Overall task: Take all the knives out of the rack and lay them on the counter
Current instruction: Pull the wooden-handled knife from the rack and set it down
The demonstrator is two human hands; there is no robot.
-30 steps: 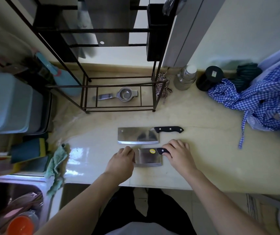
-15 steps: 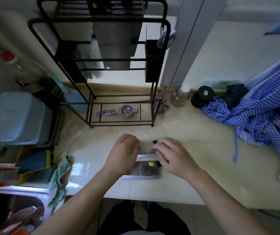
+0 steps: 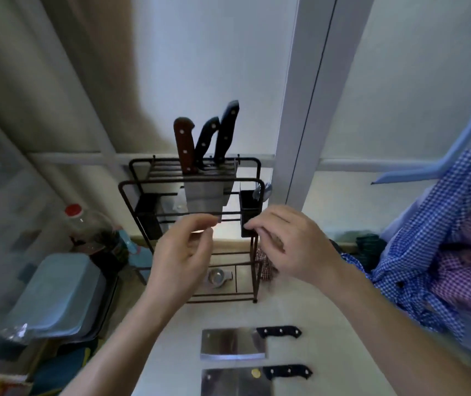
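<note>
A black wire rack (image 3: 154, 182) stands at the back of the counter. Three knives stick up from its top: one with a brown handle (image 3: 184, 145) and two with black handles (image 3: 206, 140) (image 3: 227, 130); their wide blades (image 3: 204, 197) hang inside. Two cleavers lie flat on the pale counter (image 3: 308, 310), one (image 3: 232, 344) above the other (image 3: 237, 382), black handles pointing right. My left hand (image 3: 182, 252) and my right hand (image 3: 288, 241) are raised in front of the rack's middle. Both hold nothing, fingers loosely curled and apart.
A black utensil cup (image 3: 250, 207) hangs on the rack's right side; a small metal strainer (image 3: 218, 277) lies on its base. A red-capped bottle (image 3: 81, 221) and blue-lidded tub (image 3: 57, 292) stand left. Checked blue cloth (image 3: 434, 252) piles up right.
Both hands let go of the second cleaver on the counter and rose to rack height. The view tilted up, bringing the knife handles into sight.
</note>
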